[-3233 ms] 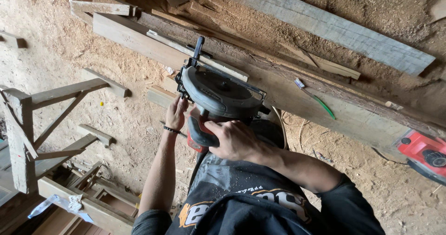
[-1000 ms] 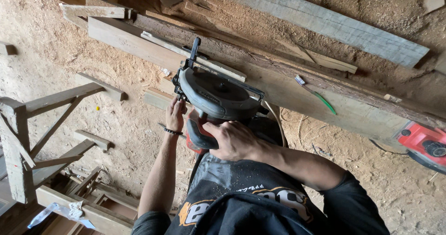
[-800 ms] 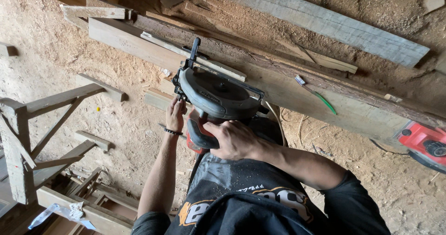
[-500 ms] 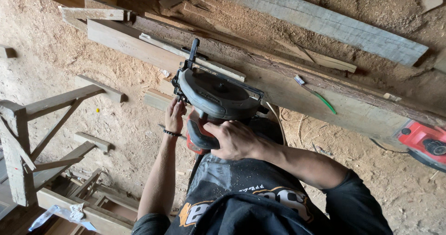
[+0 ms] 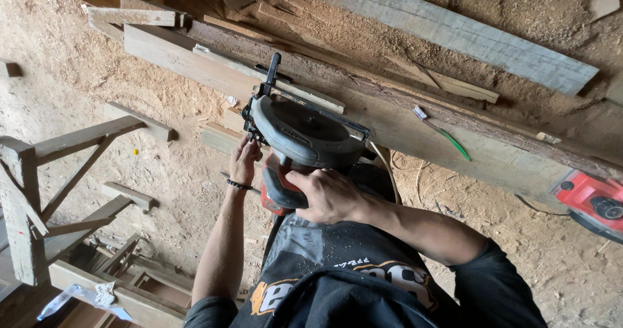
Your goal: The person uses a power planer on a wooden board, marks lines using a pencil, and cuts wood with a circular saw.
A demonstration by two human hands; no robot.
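Two bare hands hold a round saw [image 5: 305,133] with a grey cover. It sits on the near edge of a long wooden plank [image 5: 415,123], about the middle of its length. The right hand [image 5: 328,195] is wrapped tight around the saw's back handle. The left hand [image 5: 244,161], with a dark band on the wrist, is closed on the left side of the saw. A green pen [image 5: 444,135] lies on the plank, to the right of the saw. A red tool [image 5: 594,201] sits by the plank's right end. Sawdust covers the floor [image 5: 78,68].
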